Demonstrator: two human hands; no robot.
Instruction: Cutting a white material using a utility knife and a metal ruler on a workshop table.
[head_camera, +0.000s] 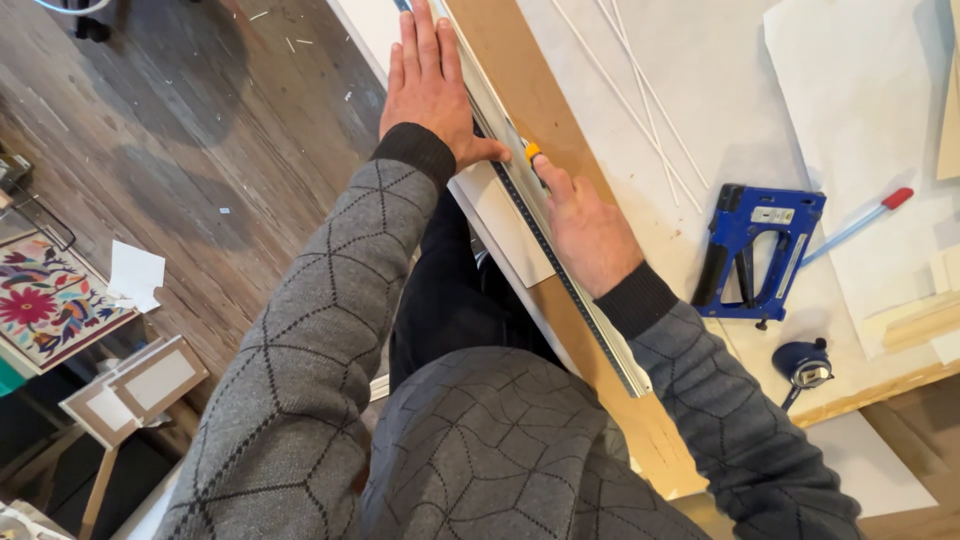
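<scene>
Metal ruler (560, 260) lies pinned under left hand (428, 85), right hand (585, 232) alongside.

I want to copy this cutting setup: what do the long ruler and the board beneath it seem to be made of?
The ruler looks like metal, probably aluminium: pale silvery sheen, dark graduated edge. The board under it looks like brown fibreboard or thick card: flat, matte, no grain. The left hand presses the ruler down.

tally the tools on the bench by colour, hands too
Silver: 1, metal ruler under left hand
Yellow: 1, cutter tip in right hand
Blue: 2, staple gun, small blue tool
Hands: 2
Total: 4 tools, 2 hands
</scene>
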